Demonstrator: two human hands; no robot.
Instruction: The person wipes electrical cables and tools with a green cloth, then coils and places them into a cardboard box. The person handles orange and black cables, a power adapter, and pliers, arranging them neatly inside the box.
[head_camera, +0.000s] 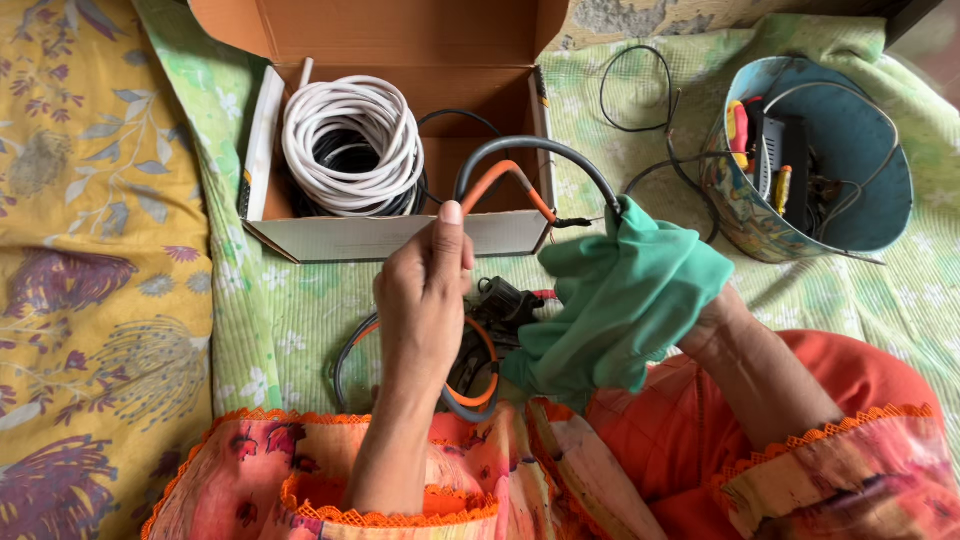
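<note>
One cardboard box (400, 235) stands open just beyond both hands on the green floral cloth (290, 330); inside it lies one coil of white cable (350, 140) over a darker coil. One blue bucket (850, 150) with tools sits well beyond the right hand, off to its right. One green cloth (620, 300) covers the right hand (650, 310); whether that hand is closed, I cannot tell. The left hand (425, 300) is closed around one grey-and-orange cable (500, 175), which arches from its fingers across to the green cloth and loops below the left hand.
</note>
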